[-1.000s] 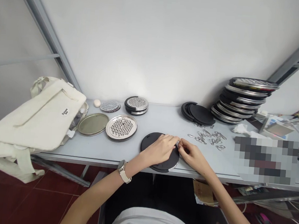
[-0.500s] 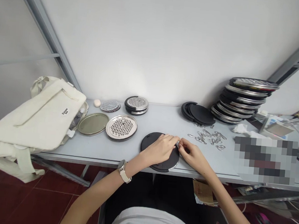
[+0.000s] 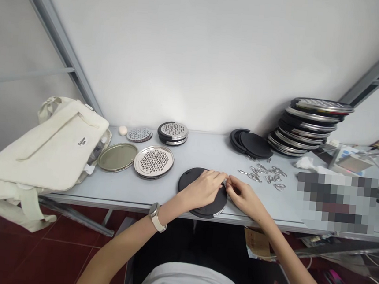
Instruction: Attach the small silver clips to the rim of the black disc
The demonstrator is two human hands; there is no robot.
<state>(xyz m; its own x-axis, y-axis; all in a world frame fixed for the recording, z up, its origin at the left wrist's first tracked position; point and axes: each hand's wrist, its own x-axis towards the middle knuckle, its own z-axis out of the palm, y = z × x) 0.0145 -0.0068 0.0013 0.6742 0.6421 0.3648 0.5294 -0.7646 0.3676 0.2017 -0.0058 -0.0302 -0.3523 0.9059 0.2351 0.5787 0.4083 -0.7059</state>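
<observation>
A black round disc (image 3: 193,176) with a silver rim lies flat near the table's front edge. My left hand (image 3: 207,187) lies across it, its fingers bent over the disc's right side and meeting the fingertips of my other hand there. At that edge my right hand (image 3: 238,191) pinches thumb against forefinger; a small shiny bit shows between the hands, too small to make out. To the right, several small silver metal clasps (image 3: 262,170) are scattered on the table. A round grater plate (image 3: 154,161) with raised teeth lies to the left.
A gold-toned round plate (image 3: 118,156), perforated discs (image 3: 139,133) and black-edged graters (image 3: 173,131) sit on the left half. Black discs (image 3: 256,144) and a tall leaning stack of round graters (image 3: 305,125) stand back right. A cream bag (image 3: 52,147) occupies the left end.
</observation>
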